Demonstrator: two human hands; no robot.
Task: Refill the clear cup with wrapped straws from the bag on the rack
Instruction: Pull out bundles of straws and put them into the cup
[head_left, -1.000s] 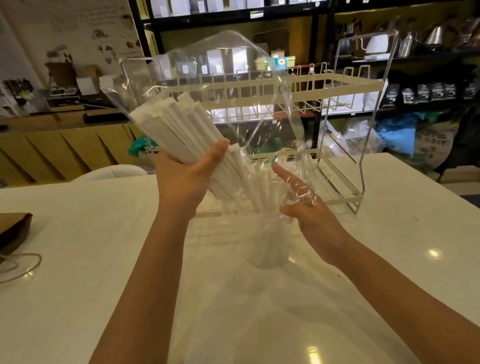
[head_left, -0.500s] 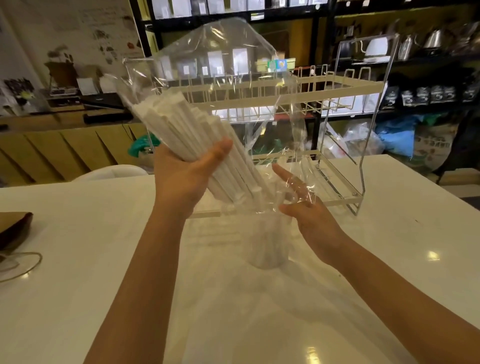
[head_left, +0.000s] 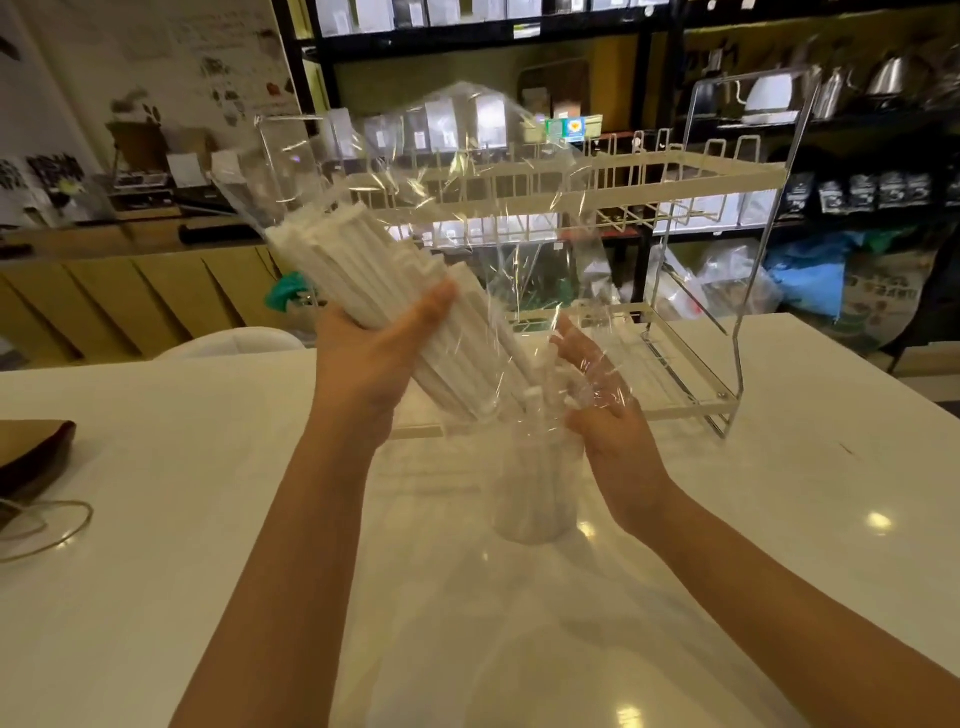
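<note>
My left hand (head_left: 371, 358) grips a thick bundle of white wrapped straws (head_left: 358, 270) through a clear plastic bag (head_left: 467, 171). The bundle tilts down to the right, its lower ends just above the clear cup (head_left: 535, 488) on the white table. A few straws stand in the cup. My right hand (head_left: 597, 395) is beside the cup's mouth, fingers spread against the bag's lower end and the straw tips. The bag's loose upper part balloons in front of the rack.
A white two-tier wire rack (head_left: 691, 182) stands just behind the cup on the white table (head_left: 156, 519). A brown pouch with a cord (head_left: 31, 457) lies at the left edge. Dark shelves with kettles and packets fill the background.
The bundle has slid lower toward the cup's mouth, and the bag's loose top has sagged. My right hand has moved closer to the cup and the straw ends.
</note>
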